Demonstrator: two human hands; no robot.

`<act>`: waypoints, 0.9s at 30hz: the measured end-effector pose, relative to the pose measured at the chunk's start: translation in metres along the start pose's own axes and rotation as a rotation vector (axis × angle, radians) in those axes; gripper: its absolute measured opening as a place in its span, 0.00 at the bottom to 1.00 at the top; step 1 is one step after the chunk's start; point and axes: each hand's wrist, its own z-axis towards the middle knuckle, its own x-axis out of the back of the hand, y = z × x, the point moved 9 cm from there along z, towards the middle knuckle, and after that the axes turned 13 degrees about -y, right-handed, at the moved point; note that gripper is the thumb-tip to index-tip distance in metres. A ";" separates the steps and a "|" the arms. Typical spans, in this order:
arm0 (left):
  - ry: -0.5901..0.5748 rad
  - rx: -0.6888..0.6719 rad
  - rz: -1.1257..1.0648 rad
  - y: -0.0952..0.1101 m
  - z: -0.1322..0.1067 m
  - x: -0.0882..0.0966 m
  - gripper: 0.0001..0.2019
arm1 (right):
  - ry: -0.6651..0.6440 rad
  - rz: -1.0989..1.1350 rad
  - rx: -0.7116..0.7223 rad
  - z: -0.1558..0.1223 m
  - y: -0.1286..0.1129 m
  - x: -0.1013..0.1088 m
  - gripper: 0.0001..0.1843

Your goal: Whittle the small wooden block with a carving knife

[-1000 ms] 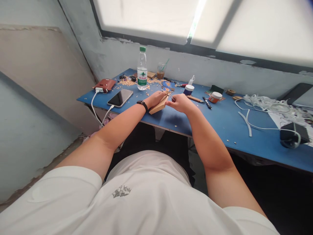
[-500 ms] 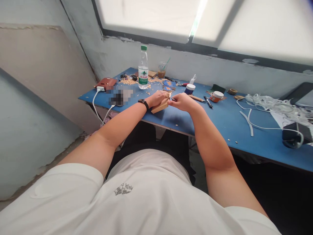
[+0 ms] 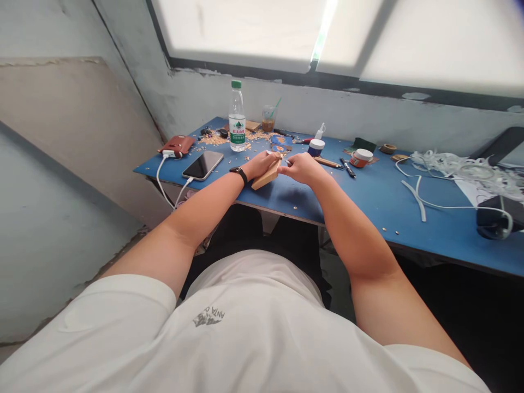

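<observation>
Near the front edge of the table (image 3: 360, 202), left of its middle, a wooden block (image 3: 267, 178) is gripped by the curled left hand (image 3: 262, 163). Beside it, a thin tool (image 3: 289, 162), mostly hidden, seems pinched in the nearly closed right hand (image 3: 305, 168). The block is judged light, stiff, hardly slippery, best held by its long sides.

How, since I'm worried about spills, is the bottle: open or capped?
Capped: the green cap sits atop the upright bottle; how tightly, I cannot tell.
</observation>
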 end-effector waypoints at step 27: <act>0.000 0.020 0.126 0.004 0.001 0.002 0.22 | -0.036 -0.015 0.058 -0.002 -0.005 0.000 0.33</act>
